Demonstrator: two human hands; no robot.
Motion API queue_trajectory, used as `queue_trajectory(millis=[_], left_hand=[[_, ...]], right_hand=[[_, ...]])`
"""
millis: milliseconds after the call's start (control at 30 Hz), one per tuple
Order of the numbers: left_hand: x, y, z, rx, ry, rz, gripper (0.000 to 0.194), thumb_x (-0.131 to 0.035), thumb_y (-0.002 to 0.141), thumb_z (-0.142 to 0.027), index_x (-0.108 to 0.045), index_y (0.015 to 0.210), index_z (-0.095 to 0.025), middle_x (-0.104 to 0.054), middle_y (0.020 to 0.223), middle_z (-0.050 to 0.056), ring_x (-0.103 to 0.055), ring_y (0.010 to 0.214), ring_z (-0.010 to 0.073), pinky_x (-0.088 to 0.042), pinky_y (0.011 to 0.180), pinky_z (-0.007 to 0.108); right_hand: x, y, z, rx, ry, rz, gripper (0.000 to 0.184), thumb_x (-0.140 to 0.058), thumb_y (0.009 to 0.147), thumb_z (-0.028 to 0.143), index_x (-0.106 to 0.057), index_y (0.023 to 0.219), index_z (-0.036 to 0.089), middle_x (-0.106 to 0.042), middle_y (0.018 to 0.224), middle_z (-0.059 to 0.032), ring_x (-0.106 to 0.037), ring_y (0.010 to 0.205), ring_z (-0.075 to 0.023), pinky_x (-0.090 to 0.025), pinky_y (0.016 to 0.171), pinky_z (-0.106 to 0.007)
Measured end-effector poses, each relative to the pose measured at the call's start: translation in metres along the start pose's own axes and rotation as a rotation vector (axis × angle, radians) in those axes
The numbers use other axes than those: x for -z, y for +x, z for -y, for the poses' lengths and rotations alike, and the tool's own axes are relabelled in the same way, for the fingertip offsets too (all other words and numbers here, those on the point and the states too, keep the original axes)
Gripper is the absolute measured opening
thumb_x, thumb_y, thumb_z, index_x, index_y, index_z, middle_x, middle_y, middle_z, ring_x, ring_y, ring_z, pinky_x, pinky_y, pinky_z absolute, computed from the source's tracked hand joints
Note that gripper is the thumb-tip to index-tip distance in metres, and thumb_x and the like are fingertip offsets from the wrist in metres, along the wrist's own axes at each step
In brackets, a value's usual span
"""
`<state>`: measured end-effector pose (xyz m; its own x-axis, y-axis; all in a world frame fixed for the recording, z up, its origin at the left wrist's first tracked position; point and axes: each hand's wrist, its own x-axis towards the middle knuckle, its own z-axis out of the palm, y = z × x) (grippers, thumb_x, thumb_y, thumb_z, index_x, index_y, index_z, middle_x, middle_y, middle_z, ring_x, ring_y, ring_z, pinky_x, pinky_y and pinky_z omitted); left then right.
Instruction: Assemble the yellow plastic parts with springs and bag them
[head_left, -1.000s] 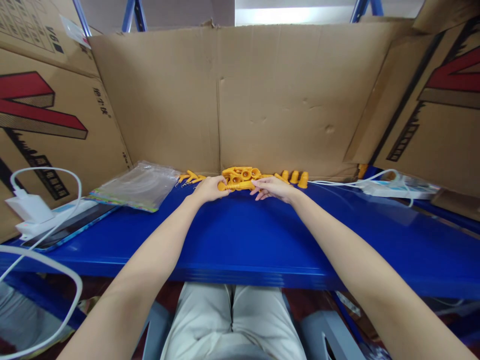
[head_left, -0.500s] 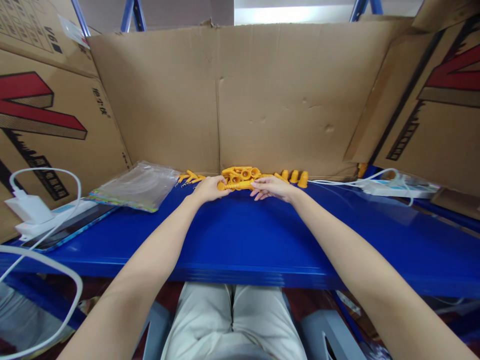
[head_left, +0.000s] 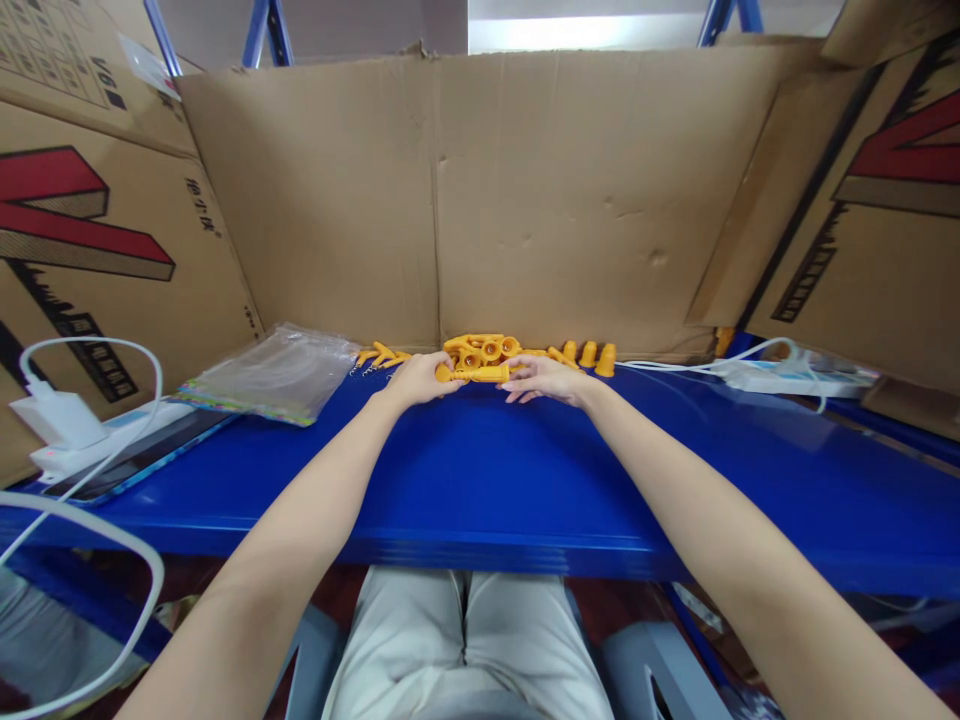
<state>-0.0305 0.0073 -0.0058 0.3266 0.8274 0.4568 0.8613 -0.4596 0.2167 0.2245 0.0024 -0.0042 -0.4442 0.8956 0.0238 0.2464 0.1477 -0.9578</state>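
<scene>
Head view: one yellow plastic tubular piece [head_left: 486,374], held before the yellow parts pile [head_left: 491,348] at the blue tabletop's [head_left: 487,460] rear, left end pinched by the left hand [head_left: 421,378], right end slightly less covered after a shift of the pinching right hand [head_left: 549,379], handling seemingly unfinished.

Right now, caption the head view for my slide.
Left hand holding an orange piece, right hand at its other end, over a blue tabletop backed by cardboard.

From afar I see the right hand [head_left: 549,378] slightly farther right than a moment ago, the yellow piece [head_left: 486,374] more exposed at its right end.
</scene>
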Motion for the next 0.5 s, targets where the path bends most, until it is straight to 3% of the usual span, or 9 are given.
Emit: queue_trajectory(millis=[100, 200, 300, 400, 500], left_hand=[[0.0004, 0.0000, -0.0013, 0.006, 0.018, -0.004, 0.039, -0.062, 0.071, -0.056, -0.063, 0.088, -0.022, -0.063, 0.069, 0.001, -0.056, 0.064, 0.0173, -0.032, 0.056, 0.025], [0.0011, -0.0001, -0.0027, 0.017, 0.015, 0.010, 0.040, -0.062, 0.071, -0.057, -0.063, 0.090, -0.022, -0.063, 0.067, 0.000, -0.056, 0.063, 0.0174, -0.033, 0.057, 0.025], [0.0013, 0.0001, -0.0026, 0.022, 0.006, 0.021, 0.041, -0.062, 0.070, -0.058, -0.063, 0.091, -0.022, -0.062, 0.066, 0.000, -0.056, 0.062, 0.0174, -0.033, 0.057, 0.025], [0.0009, 0.0002, -0.0016, 0.020, -0.001, 0.012, 0.040, -0.063, 0.070, -0.057, -0.062, 0.088, -0.022, -0.062, 0.066, 0.000, -0.056, 0.063, 0.0173, -0.033, 0.057, 0.025], [0.0006, -0.0001, -0.0013, 0.023, -0.017, 0.009, 0.040, -0.063, 0.069, -0.057, -0.062, 0.087, -0.022, -0.062, 0.065, 0.000, -0.056, 0.062, 0.0173, -0.033, 0.057, 0.025]], right_hand=[[-0.0039, -0.0010, 0.0033, -0.025, -0.002, 0.009, 0.021, -0.072, 0.079, 0.032, -0.062, 0.091, 0.018, -0.073, 0.087, -0.0061, -0.069, 0.066, -0.0129, -0.055, 0.063, -0.023], [-0.0082, -0.0022, 0.0069, -0.079, -0.002, 0.042, 0.033, -0.056, 0.090, 0.045, -0.062, 0.082, 0.013, -0.072, 0.076, -0.0091, -0.067, 0.061, -0.0126, -0.054, 0.059, -0.022], [-0.0100, -0.0016, 0.0072, -0.114, -0.015, 0.041, 0.046, -0.047, 0.091, 0.055, -0.061, 0.082, 0.012, -0.071, 0.072, -0.0106, -0.066, 0.056, -0.0136, -0.055, 0.056, -0.023], [-0.0087, -0.0008, 0.0050, -0.118, -0.039, 0.057, 0.042, -0.053, 0.088, 0.056, -0.061, 0.087, 0.014, -0.073, 0.081, -0.0099, -0.067, 0.061, -0.0131, -0.054, 0.055, -0.020], [-0.0066, -0.0006, 0.0032, -0.071, -0.019, 0.076, 0.040, -0.073, 0.078, 0.039, -0.058, 0.108, 0.018, -0.072, 0.098, -0.0085, -0.070, 0.070, -0.0132, -0.055, 0.059, -0.020]])
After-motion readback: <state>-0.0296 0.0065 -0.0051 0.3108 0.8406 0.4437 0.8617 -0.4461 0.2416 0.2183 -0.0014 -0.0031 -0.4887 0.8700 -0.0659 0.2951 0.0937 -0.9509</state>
